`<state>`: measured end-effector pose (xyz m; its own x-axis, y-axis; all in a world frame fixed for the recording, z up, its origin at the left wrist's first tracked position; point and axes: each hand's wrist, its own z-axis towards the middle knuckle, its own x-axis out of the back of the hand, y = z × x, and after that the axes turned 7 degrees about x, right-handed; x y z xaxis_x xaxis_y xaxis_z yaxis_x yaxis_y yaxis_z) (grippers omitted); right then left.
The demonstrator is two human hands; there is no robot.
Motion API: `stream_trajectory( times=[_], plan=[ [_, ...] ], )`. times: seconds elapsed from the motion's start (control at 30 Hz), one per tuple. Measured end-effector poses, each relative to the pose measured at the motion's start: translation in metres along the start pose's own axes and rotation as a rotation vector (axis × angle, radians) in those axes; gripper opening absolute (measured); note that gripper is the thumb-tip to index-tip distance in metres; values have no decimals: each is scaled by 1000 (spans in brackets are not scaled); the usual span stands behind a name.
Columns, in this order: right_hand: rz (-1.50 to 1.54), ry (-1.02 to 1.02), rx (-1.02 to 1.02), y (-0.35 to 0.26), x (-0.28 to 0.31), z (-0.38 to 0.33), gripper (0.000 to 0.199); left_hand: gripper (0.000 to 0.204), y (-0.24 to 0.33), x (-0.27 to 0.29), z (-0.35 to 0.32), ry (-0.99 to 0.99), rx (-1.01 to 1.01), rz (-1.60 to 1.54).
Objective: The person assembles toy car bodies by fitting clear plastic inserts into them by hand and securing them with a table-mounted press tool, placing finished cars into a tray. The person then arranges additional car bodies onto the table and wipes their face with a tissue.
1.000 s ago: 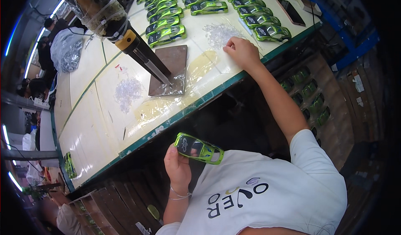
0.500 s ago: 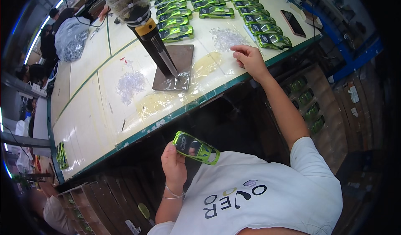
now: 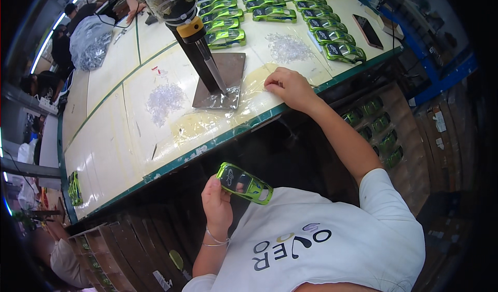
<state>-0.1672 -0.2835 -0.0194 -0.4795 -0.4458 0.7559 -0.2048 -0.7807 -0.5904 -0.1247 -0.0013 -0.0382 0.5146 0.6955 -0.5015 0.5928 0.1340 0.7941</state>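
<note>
Green car shell [image 3: 255, 190] pinched by one end between thumb and fingers of the left hand [image 3: 217, 209], clear of the surface [image 3: 106, 162], short of its near edge. Right hand [image 3: 293, 88] just inside that edge, fingers curled toward the thumb; cannot tell whether pinching anything. Just beyond, toward the far edge, first heap of clear pieces [image 3: 290, 48]; second heap of clear pieces [image 3: 165, 102] nearer the left corner, past the brown board [image 3: 236, 74] and black tool [image 3: 205, 64]. Rows of shells [image 3: 274, 15] from the far edge inward, one row ending near the right corner, beside a phone [image 3: 368, 31]. Lone shell [image 3: 75, 188] at the left corner. Seemingly well along: many laid out, plenty of pieces left; held one not yet set down, whether finished unclear.
</note>
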Motion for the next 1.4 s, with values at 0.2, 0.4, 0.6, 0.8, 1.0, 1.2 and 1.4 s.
stream_trajectory(
  times=[0.2, 0.4, 0.6, 0.8, 1.0, 1.2, 1.4],
  plan=[
    [-10, -35, 29, -9, 1, -1, 13, 24, -1, -1, 2, 2, 19, 5],
    [-106, -103, 65, -8, 1, 3, 13, 24, -2, 1, 2, -20, 7, 7],
    [763, 69, -179, 3, 8, -8, 13, 24, -1, 2, -1, 6, 0, 2],
    [1117, 80, -257, 4, 12, -18, 17, 25, 2, 0, 0, -27, -14, 11],
    [1333, 199, -280, 13, 14, -23, 17, 25, 4, -9, 0, -16, 3, 14],
    [1452, 221, -319, 3, 18, -31, 17, 26, 6, -14, 1, -16, 18, 19],
    [1542, 26, -360, -26, 13, -54, 16, 26, 13, -16, 4, -199, -60, 138]
  ],
)
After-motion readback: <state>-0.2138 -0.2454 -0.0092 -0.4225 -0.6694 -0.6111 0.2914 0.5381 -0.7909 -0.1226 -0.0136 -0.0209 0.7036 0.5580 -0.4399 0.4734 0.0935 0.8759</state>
